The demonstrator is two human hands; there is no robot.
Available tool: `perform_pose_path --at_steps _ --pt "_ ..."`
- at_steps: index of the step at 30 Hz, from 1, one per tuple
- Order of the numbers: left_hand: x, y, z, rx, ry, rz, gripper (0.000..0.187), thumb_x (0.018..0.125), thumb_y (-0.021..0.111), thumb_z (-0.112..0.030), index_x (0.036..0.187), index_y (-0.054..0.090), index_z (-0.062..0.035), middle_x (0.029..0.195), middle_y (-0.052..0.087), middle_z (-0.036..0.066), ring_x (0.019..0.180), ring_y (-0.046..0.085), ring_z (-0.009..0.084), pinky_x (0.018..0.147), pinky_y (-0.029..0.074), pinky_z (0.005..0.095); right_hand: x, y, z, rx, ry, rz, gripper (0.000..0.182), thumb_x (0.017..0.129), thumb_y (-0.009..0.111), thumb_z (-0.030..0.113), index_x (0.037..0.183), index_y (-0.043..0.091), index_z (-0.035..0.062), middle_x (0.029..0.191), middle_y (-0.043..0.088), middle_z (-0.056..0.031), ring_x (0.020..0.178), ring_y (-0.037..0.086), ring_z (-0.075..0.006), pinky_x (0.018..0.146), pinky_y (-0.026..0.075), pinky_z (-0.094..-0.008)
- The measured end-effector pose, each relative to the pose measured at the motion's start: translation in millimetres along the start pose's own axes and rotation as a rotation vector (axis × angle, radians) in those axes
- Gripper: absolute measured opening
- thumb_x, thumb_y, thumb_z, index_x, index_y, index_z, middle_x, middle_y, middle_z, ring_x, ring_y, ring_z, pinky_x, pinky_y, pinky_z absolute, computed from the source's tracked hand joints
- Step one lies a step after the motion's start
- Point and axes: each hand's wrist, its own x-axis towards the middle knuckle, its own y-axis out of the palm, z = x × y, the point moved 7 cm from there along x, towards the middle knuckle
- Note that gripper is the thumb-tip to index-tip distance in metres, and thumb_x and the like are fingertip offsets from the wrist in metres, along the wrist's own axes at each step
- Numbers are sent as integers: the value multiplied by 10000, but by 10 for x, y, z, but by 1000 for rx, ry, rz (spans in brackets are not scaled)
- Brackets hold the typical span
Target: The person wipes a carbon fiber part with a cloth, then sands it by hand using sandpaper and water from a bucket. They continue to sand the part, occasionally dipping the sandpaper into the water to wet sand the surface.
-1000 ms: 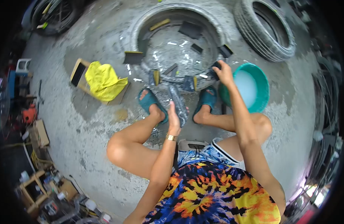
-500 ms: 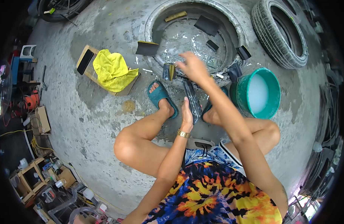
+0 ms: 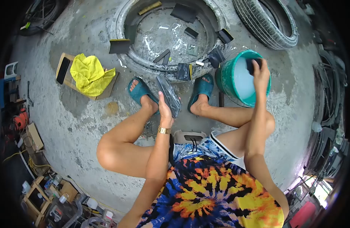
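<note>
My left hand (image 3: 165, 113) is closed around the lower side of a long, dark, glossy piece (image 3: 169, 95) with whitish wet streaks; its exact kind is not clear. It is held tilted between my feet. My right hand (image 3: 261, 76) pinches a small black sheet of sandpaper (image 3: 253, 66) over the green bucket (image 3: 225, 78), at the surface of the cloudy whitish water (image 3: 245, 83). Part of the sheet is hidden by my fingers.
A tire (image 3: 119, 22) lies flat ahead, with several sandpaper pieces (image 3: 184, 71) on its rim and inside. Another tire (image 3: 254, 26) lies at the upper right. To the left, a yellow cloth (image 3: 89, 74) and a phone (image 3: 63, 70) rest on a wooden block.
My right hand has moved from the tire's near rim rightward to the bucket and now holds a sandpaper sheet. The left hand still holds the dark piece. The view has shifted.
</note>
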Motion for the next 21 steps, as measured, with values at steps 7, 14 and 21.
perform_pose_path --at_steps 7,14,21 --pt "-25 -43 -130 216 83 -136 699 980 402 -534 1324 459 71 1296 539 103 1144 516 178 1015 368 301 -958 1592 -3230 -67 617 948 195 879 524 114 1029 601 16 749 632 -124 601 636 -242 546 562 -425" --pt "90 61 -244 197 121 -65 617 989 398 -514 1227 547 36 1149 612 71 1007 574 154 924 433 290 -613 1053 -1495 69 431 841 217 891 571 95 1059 581 -43 891 641 -141 780 674 -211 588 586 -305" --pt "64 40 -261 177 -14 -3 518 990 422 -489 1139 597 -24 955 650 23 832 622 114 730 503 251 -605 259 -2 823 554 525 207 949 535 97 1118 603 -2 941 638 -73 840 664 -160 583 598 -250"
